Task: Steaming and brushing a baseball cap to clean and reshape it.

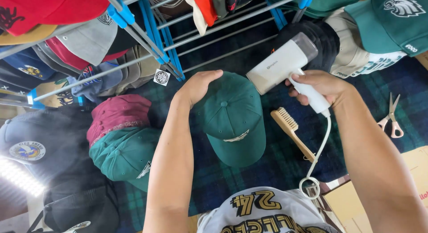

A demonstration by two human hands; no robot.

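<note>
A dark green baseball cap [232,119] lies at the centre on a dark plaid cloth [267,166], its brim toward me. My left hand [198,86] rests on the cap's back edge, fingers curled over it. My right hand [322,87] grips the white handle of a handheld garment steamer [285,63], whose head points at the cap's top right side. The steamer's white cord [318,157] hangs down and loops near my shirt.
A wooden brush [290,131] lies just right of the cap. Scissors [392,117] sit at far right. Stacked caps [122,139] lie at left. A rack of grey rods with blue clips [151,37] holds several caps behind. Cardboard [356,202] sits lower right.
</note>
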